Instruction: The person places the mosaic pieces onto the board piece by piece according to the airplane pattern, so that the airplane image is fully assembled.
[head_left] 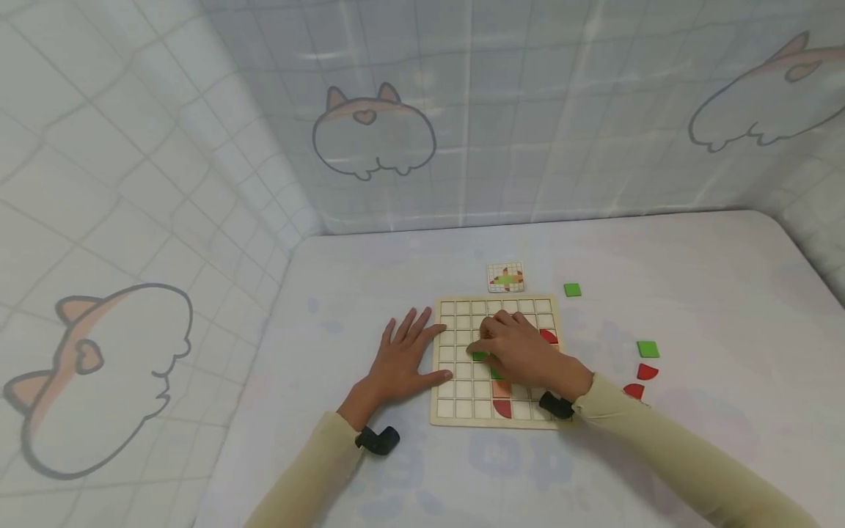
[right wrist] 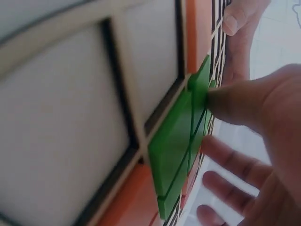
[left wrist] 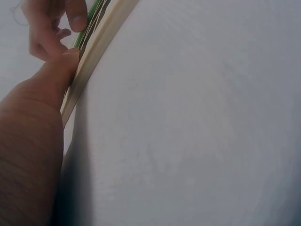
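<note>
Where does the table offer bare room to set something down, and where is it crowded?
Bare table lies between the left hand and the left wall, and from the loose red pieces to the right edge. The grid board is crowded around the right hand and green tiles.

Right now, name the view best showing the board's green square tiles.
Right wrist: the green square tiles appear large and close. Head: small, partly hidden by the right hand. Left wrist: only a green edge.

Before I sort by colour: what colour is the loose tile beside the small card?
The tile is green; head view shows it best.
</note>
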Motion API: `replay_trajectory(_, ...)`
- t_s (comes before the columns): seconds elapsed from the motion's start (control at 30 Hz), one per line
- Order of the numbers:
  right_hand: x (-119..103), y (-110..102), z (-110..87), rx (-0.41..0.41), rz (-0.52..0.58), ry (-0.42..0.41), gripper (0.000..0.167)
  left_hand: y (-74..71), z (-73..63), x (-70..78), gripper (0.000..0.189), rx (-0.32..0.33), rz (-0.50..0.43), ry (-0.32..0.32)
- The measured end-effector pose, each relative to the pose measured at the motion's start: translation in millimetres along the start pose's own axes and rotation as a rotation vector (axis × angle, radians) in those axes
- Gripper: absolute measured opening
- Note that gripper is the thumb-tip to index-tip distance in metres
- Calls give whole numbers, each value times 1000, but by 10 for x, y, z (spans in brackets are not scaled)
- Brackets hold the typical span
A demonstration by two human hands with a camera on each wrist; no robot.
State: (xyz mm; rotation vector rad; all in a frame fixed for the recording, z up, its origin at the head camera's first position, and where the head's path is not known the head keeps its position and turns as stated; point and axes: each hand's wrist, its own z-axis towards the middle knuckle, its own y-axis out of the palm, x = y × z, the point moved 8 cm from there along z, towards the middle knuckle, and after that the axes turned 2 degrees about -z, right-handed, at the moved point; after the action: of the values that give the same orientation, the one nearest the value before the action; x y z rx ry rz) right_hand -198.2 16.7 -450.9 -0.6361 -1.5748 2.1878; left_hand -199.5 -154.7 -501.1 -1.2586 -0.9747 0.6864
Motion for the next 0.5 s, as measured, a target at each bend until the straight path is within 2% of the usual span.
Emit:
replay_trajectory(0.13, 45, 4, -29, -25, 64, 0, 30, 6, 5, -1, 86, 17, 2, 5)
replay_trajectory(0.2, 103, -39, -57, -4, 113, 20, 35, 12, 7, 0, 86, 22, -4, 6)
replay_trajectory(0.37, 308, -175, -204, 54, 193, 117, 44, 34, 5, -6, 86, 23, -4, 2)
replay_trajectory(0.5, 463, -194, -385, 33, 206, 214, 45, 40, 6, -18, 87, 15, 9, -10)
